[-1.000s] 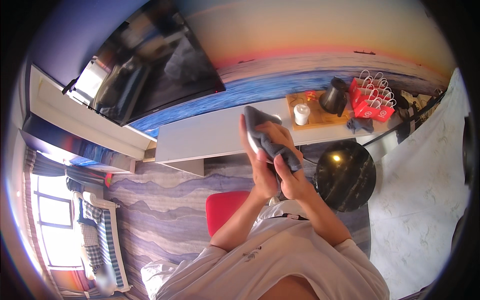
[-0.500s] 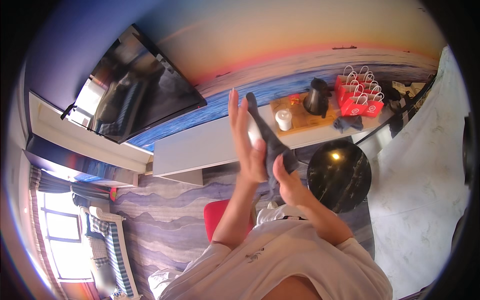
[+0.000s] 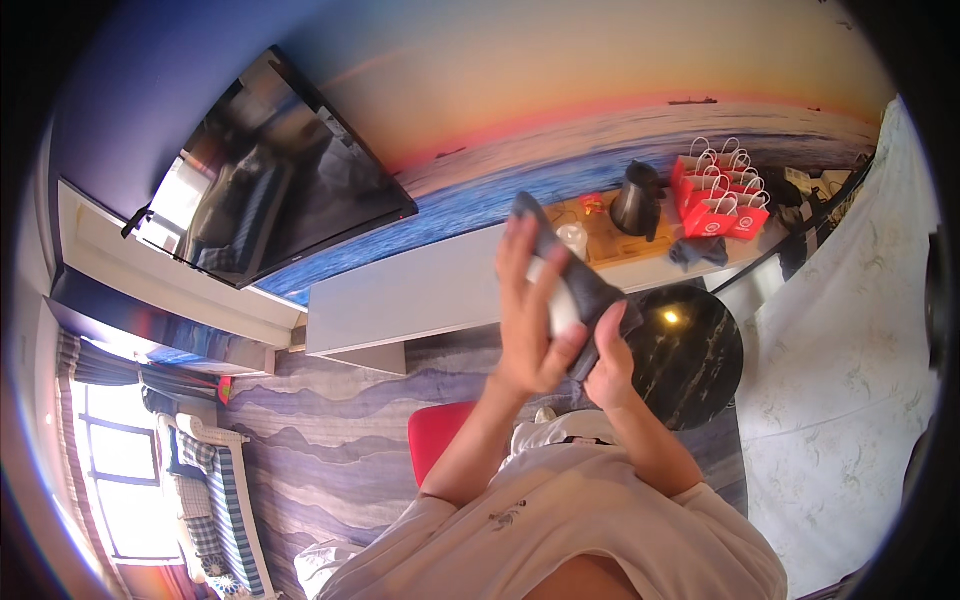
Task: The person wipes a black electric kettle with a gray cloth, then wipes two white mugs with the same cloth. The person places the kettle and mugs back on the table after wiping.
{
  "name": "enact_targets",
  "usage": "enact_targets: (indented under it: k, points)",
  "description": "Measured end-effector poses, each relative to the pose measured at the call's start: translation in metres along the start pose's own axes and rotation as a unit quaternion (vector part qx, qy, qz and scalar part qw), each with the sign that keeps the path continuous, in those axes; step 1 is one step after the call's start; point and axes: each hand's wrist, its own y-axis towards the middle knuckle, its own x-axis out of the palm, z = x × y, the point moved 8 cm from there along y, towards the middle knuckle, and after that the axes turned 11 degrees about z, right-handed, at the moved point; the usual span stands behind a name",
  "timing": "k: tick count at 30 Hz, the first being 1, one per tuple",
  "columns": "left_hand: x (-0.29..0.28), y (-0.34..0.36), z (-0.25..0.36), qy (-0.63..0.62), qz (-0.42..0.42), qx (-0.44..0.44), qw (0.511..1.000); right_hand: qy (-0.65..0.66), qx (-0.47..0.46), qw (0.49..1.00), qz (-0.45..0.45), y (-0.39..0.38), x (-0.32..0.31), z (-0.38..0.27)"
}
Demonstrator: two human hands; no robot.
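In front of me both hands are raised above the floor, close together. My left hand (image 3: 525, 335) curls its fingers round a smooth white object (image 3: 563, 308), mostly hidden, so its kind cannot be made out. A dark grey cloth (image 3: 590, 288) lies along that object's right side and sticks up past my left fingertips. My right hand (image 3: 612, 365) grips the lower part of the cloth, thumb upward, and presses it towards the left hand.
Beyond my hands runs a long white desk (image 3: 400, 290) with a wooden tray (image 3: 625, 247), a dark kettle (image 3: 636, 200), red paper bags (image 3: 720, 205) and another dark cloth (image 3: 698, 250). A round black table (image 3: 690, 370) stands right, a red chair (image 3: 436, 432) below.
Both hands have shifted a little to the right with the cloth and the white object. My left fingers, stretched upward before, now bend over the cloth's edge.
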Motion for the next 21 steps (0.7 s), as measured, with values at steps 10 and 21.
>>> enact_targets:
  k: [10, 21]
  points:
    - [-0.067, -0.014, -0.030, -0.102, 0.171, -0.192, 0.961, -0.203, -0.057, 0.971, -0.115, -0.003, 0.058, 0.033]
    - [-0.116, -0.006, -0.041, -0.032, 0.134, -0.027, 0.990, -0.367, -0.129, 0.921, -0.031, -0.001, 0.091, 0.049]
